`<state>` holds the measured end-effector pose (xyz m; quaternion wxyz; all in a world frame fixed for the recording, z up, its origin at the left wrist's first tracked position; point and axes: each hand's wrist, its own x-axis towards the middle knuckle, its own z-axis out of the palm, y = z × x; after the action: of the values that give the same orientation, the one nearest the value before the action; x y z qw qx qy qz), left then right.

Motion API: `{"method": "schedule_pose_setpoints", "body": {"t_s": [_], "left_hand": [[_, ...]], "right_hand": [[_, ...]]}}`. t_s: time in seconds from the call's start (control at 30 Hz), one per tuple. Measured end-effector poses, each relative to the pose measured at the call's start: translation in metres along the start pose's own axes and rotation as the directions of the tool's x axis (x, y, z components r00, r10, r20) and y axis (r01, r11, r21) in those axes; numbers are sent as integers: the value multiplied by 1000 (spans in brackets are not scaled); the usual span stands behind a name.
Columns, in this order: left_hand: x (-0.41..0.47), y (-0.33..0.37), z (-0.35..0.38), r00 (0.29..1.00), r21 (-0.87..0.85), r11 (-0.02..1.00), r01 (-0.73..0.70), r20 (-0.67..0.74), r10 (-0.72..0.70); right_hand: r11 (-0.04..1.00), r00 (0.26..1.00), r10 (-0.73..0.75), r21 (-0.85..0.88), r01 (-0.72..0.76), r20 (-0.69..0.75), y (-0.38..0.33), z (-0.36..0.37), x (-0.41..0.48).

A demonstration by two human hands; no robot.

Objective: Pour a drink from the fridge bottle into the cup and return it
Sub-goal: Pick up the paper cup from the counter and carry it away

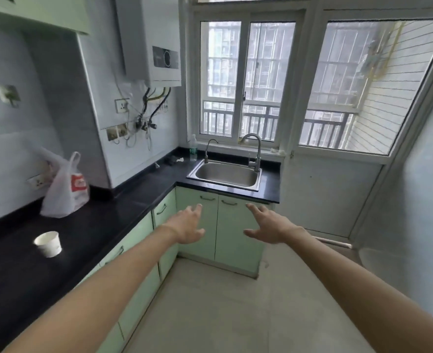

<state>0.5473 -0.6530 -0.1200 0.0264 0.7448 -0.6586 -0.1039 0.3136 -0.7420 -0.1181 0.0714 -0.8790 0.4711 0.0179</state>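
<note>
A white paper cup [48, 243] stands upright on the black countertop [88, 230] at the left. My left hand [187, 225] and my right hand [268, 226] are stretched out in front of me over the floor, fingers spread, holding nothing. Both hover in front of the green cabinet doors below the sink, well right of the cup. A clear plastic bottle with a green label [193, 148] stands at the back corner of the counter beside the sink. No fridge is in view.
A white plastic bag [66, 189] sits on the counter behind the cup. A steel sink [225, 174] with two taps lies under the window. A water heater [156, 47] hangs on the wall. Pale tiled floor [223, 309] stretches ahead.
</note>
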Motion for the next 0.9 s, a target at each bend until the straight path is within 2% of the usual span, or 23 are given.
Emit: {"method": "schedule_pose_setpoints", "body": {"t_s": [0.17,0.37,0.9], "left_hand": [[0,-58,-5,991,-9,991,135,-13,-135],[22,-122,-17,972,-15,972,234,-34,-234],[89,-253,-45,944,-4,946,324,-64,-324]], "right_hand": [[989,989,-145,-29,146,23,-50,11,55],[967,969,-245,-60,246,29,-95,10,120],[934,935,-353,-45,354,39,-180,7,270]]}}
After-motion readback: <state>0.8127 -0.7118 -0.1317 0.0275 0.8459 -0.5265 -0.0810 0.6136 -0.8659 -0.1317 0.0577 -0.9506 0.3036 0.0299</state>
